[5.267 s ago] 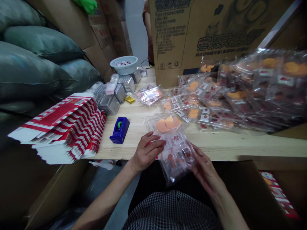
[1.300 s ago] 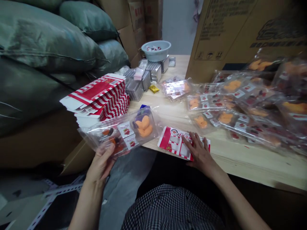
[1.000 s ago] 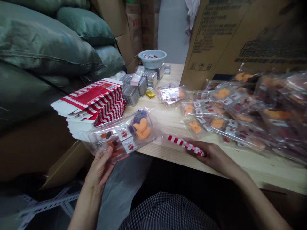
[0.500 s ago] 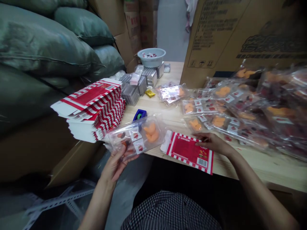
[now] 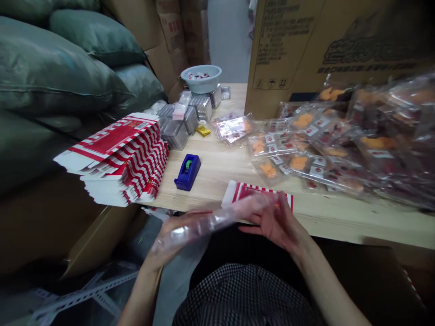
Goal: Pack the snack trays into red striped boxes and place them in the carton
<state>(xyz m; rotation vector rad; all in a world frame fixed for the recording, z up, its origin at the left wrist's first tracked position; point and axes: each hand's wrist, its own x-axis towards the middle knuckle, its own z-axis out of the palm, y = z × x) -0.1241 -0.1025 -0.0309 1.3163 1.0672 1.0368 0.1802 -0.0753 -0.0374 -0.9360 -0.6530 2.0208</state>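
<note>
A clear plastic packet (image 5: 214, 220) is tilted nearly edge-on above the table's front edge, blurred by motion. My left hand (image 5: 171, 237) is closed round its left end. At the packet's other end is my right hand (image 5: 280, 226), with thumb and fingertips closed on it and the lower fingers stretched out. Behind the packet, a flat red carton (image 5: 231, 192) with white stripes lies at the table edge, partly hidden by the packet and my right hand.
A blue tape dispenser (image 5: 188, 173) stands left of centre, beside stacked striped cartons (image 5: 117, 140). Packets with orange pieces (image 5: 302, 140) are heaped on the right before a large cardboard box (image 5: 282, 50). Clear cases (image 5: 175, 133) and a pale basin (image 5: 201, 83) stand behind.
My right hand has left the flat carton and come to the packet's right end. The packet has swung from facing up to edge-on and moved lower, off the tape dispenser.
</note>
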